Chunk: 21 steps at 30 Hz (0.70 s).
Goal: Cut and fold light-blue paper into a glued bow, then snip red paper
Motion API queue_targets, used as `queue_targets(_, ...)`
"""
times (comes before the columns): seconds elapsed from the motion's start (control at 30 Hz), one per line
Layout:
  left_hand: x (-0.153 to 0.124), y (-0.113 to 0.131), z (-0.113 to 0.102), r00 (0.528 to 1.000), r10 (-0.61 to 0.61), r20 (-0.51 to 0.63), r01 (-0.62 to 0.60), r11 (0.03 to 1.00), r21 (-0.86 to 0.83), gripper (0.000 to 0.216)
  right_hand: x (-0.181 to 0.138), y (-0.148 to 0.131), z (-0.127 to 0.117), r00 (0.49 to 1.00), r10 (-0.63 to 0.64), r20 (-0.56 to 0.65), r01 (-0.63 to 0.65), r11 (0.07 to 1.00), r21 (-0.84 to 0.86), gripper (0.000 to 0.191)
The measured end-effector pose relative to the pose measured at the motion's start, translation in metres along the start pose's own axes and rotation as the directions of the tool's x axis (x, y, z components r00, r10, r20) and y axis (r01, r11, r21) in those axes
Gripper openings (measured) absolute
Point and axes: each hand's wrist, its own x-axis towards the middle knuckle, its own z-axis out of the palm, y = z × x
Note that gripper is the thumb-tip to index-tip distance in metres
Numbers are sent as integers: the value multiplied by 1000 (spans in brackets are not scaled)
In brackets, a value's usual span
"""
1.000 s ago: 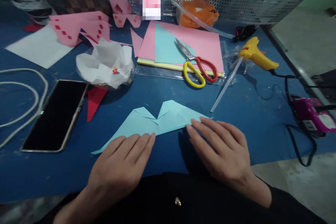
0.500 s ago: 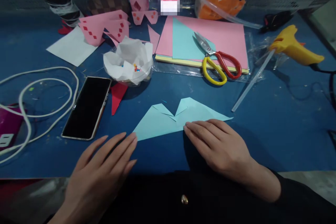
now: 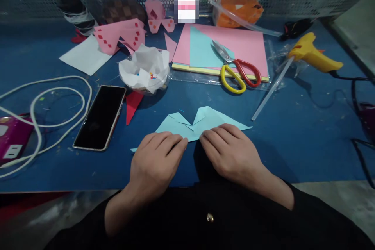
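Observation:
A light blue folded paper (image 3: 208, 119), with two flaps meeting in a notch at its top, lies on the blue table (image 3: 293, 136) just in front of me. My left hand (image 3: 155, 160) rests on its left half, fingers curled with the tips pressing near the middle crease. My right hand (image 3: 230, 152) covers the lower right part, fingers bent and pressing the paper down. The two sets of fingertips almost meet at the middle. The paper's lower edge is hidden under both hands.
A black phone (image 3: 100, 117) and a red scrap (image 3: 132, 103) lie to the left, beside a white cable (image 3: 43, 113). Behind are a white crumpled-paper bowl (image 3: 145, 68), scissors (image 3: 237, 72) on a pink paper stack (image 3: 249, 45), a yellow glue gun (image 3: 313, 52) and a clear glue stick (image 3: 271, 91).
My left hand moved off the bare table onto the blue paper and curled its fingers. My right hand slid slightly left and bent its fingers. The view shifted a little.

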Motion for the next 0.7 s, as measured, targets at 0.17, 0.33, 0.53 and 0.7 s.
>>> queue_targets(0.17,0,-2,2,1000,-5,-27,5,1000,5,17,-4,0,3,1000,13,-23,-12,1000,24,29)
queue_targets(0.33,0,-2,2,998,-33,-49,32,999,-23,17,-2,2,6,965,262,2,-255,941,223,20)
queue_targets(0.53,-2,-4,5,997,-48,-55,44,996,-81,15,3,2,10,944,329,30,-320,889,326,17)
queue_targets(0.7,0,-3,6,994,-106,-13,103,986,-129,16,1,-2,10,927,373,29,-360,870,336,18)
